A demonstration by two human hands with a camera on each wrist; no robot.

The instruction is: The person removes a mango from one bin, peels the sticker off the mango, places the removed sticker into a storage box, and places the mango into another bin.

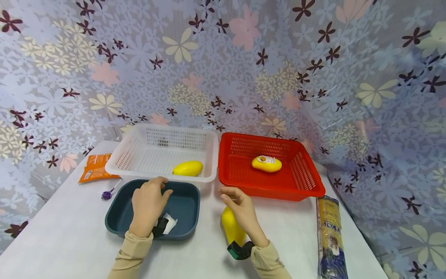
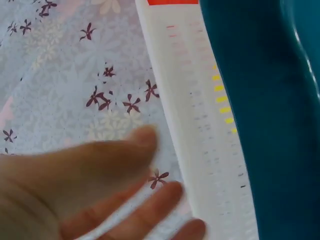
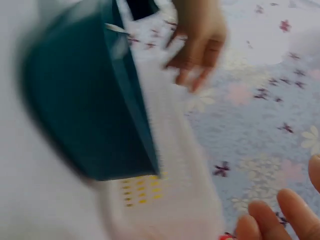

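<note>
My left hand (image 1: 147, 205) hovers over the dark teal tub (image 1: 188, 217), its fingers loosely bent and holding nothing. Inside the tub, a small white crumpled piece (image 1: 170, 223) shows beside the wrist strap. In the left wrist view the thumb and fingers of that hand (image 2: 95, 185) are spread apart, near the tub's wall (image 2: 265, 100). My right hand (image 1: 244, 211) is above a long yellow fruit, likely a mango (image 1: 230, 226), on the white table and partly covers it. Those fingers are relaxed, with nothing seen between them; the right wrist view shows only fingertips (image 3: 285, 215).
A white basket (image 1: 116, 162) behind the tub holds one yellow mango (image 1: 188, 168). To its right, a red basket (image 1: 271, 192) holds another, labelled mango (image 1: 266, 164). An orange packet (image 1: 97, 167) and purple lollipop (image 1: 106, 195) lie left; a long printed packet (image 1: 331, 236) lies right.
</note>
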